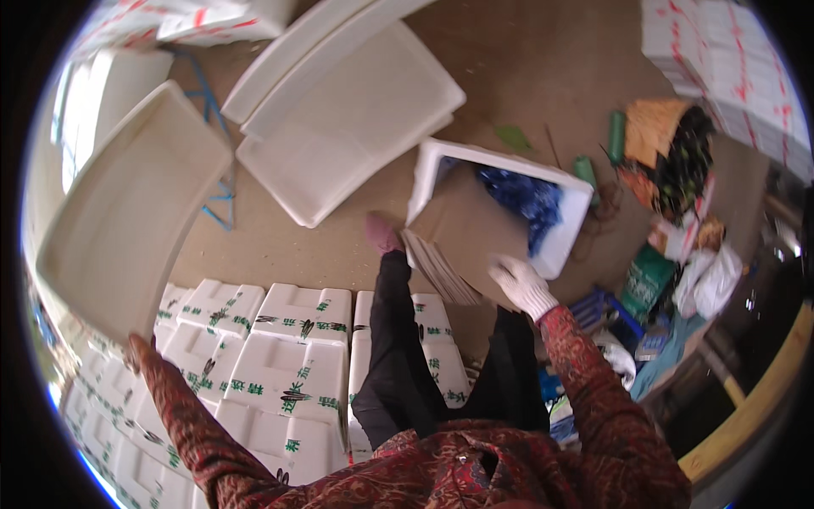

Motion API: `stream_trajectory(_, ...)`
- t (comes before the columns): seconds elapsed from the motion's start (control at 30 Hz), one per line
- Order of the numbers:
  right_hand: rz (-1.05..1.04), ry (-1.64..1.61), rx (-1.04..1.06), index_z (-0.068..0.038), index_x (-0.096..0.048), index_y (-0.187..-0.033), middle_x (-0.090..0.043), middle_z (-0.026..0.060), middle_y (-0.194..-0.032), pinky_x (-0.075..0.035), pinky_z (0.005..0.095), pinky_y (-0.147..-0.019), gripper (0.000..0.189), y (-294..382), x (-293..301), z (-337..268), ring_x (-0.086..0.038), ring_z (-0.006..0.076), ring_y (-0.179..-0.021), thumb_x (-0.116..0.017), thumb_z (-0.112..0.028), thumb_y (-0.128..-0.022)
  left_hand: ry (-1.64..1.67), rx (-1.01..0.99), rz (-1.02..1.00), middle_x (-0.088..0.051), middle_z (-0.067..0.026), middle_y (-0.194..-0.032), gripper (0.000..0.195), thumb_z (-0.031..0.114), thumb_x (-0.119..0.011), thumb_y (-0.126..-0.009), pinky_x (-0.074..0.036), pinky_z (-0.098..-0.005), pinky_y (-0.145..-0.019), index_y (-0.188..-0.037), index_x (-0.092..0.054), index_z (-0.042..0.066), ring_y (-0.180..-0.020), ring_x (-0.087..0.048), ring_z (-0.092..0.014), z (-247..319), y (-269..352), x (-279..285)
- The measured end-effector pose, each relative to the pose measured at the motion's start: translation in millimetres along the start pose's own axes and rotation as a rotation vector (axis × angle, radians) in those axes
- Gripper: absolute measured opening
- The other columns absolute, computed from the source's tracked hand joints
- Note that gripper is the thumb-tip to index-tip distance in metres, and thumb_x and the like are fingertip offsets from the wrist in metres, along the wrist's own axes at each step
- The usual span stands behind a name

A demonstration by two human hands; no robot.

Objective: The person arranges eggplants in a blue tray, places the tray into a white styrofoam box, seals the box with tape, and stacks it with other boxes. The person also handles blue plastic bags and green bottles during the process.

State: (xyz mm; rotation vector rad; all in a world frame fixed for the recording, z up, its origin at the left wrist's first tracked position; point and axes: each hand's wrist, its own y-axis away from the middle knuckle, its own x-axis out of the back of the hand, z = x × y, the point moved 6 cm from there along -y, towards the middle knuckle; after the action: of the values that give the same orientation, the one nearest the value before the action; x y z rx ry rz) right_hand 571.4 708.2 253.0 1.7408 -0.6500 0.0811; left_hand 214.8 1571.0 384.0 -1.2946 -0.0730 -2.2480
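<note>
At the left, my left hand (138,354) grips the near rim of a large white plastic tub (137,210), which is tilted so that its inside faces me. My right hand (518,283) wears a white knitted glove and is over the near right side of a stack of brown cardboard sheets (442,264). Its fingertips are blurred, so whether they hold a sheet is unclear. The sheets lie at the near side of an open white foam box (575,210). Dark blue plastic film (524,197) is crumpled inside that box.
More white tubs (356,108) lie stacked ahead. Closed foam boxes (289,375) with green print are packed close at my left and beneath me. Green twine spools (585,170), a sack of dark green produce (687,159) and bags (648,273) stand to the right. White boxes (731,70) rise far right.
</note>
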Motion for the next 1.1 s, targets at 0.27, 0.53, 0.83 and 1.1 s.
stream_trajectory(0.27,0.201,-0.299,0.198,-0.008,-0.064,-0.136,-0.068,0.0203,-0.132,-0.052,0.0427,-0.102,0.049,51.4,74.2,113.8,-0.064,0.0383,-0.123,-0.058,-0.041,-0.102,0.308,-0.234,-0.269,-0.06,-0.024,-0.127,0.062,0.025,-0.064,-0.089,-0.061,-0.0474,-0.092,-0.139,-0.05,-0.008,-0.114,-0.064,-0.037,-22.2,177.1,291.0)
stream_trajectory(0.53,0.523,-0.545,0.035,-0.008,-0.062,-0.142,-0.071,0.0153,-0.133,-0.049,0.0377,-0.107,0.052,133.1,146.4,349.0,-0.065,0.0305,-0.128,-0.062,-0.037,-0.099,0.15,-0.955,-0.459,-0.051,-0.02,-0.148,0.073,0.003,-0.061,-0.088,-0.051,-0.0381,-0.102,-0.157,-0.038,-0.001,-0.12,-0.059,-0.032,68.4,457.9,288.7)
stream_trajectory(0.83,0.854,-0.885,-0.019,0.003,-0.029,-0.161,-0.04,0.0263,-0.162,-0.045,0.0427,-0.115,0.087,201.4,105.2,531.8,-0.046,0.0398,-0.146,-0.076,-0.018,-0.092,0.625,-1.915,-0.697,-0.046,-0.019,-0.158,0.077,-0.012,-0.061,-0.084,-0.044,-0.0484,-0.118,-0.157,-0.044,0.006,-0.147,-0.044,-0.039,148.7,826.7,352.8)
stream_trajectory(1.1,0.888,-0.711,0.042,-0.002,-0.012,-0.166,-0.027,0.0257,-0.168,-0.033,0.0428,-0.126,0.137,313.5,70.5,475.1,-0.033,0.038,-0.154,-0.099,-0.033,-0.065,0.821,-2.252,-1.095,-0.04,-0.019,-0.164,0.095,-0.018,-0.048,-0.068,-0.04,-0.0475,-0.121,-0.16,-0.041,0.007,-0.151,-0.04,-0.041,161.6,979.1,440.4)
